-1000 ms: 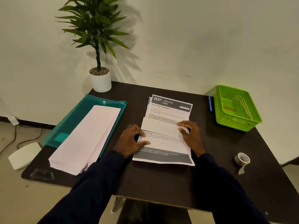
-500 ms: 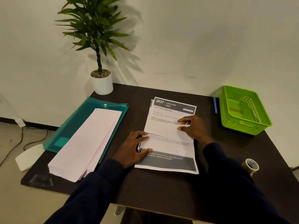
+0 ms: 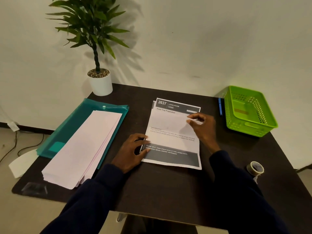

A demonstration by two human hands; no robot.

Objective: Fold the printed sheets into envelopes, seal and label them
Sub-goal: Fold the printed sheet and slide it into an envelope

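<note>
Paper (image 3: 172,132) is lying mid-surface (image 3: 168,191), long axis running near to far, its "2637" heading pointing far. The left hand (image 3: 133,149) is lying flat, fingers spread, pressing the sheet's near-left edge. The right hand (image 3: 201,125) is pinching the far-right edge. Envelopes (image 3: 81,149) are lying stacked to the left.

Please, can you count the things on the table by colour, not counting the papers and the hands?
Green: 2, basket and plant (white pot)
Teal: 1, folder
Blue: 1, pen
Brownish: 1, tape roll
Total: 5
</note>
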